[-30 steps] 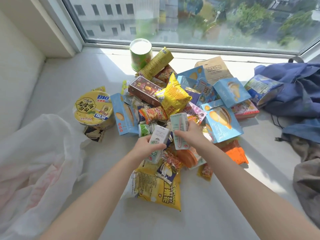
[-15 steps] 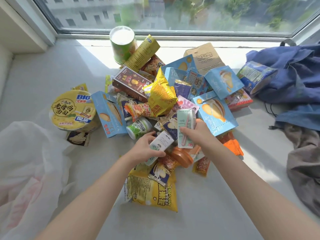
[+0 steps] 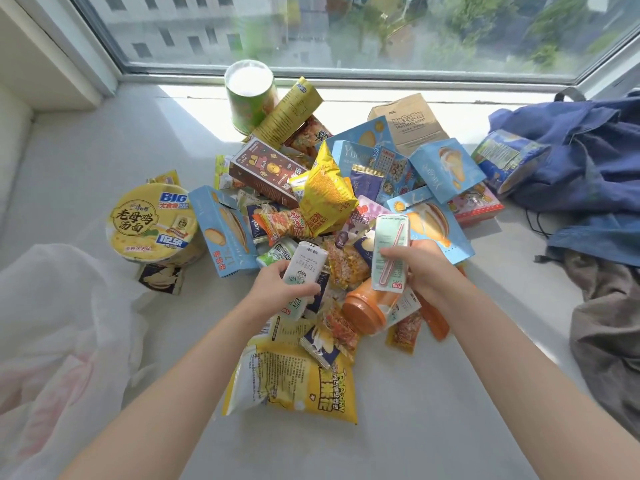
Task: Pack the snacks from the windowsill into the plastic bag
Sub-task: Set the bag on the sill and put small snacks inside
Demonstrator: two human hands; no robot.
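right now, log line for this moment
left hand: grips white carton | right hand: grips green carton | plastic bag: lying at left | snack pile: on windowsill

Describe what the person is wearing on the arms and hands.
Nothing visible. The left hand and right hand have no gloves, and neither wrist shows a watch or band. No sleeve appears up to the frame edge. No rings on the fingers that show.

Plastic bag [image 3: 52, 323] partly beyond left edge, grey cloth [image 3: 609, 341] beyond right.

Daylight from the wide window [image 3: 346, 29] falls across the pale windowsill [image 3: 104, 140].
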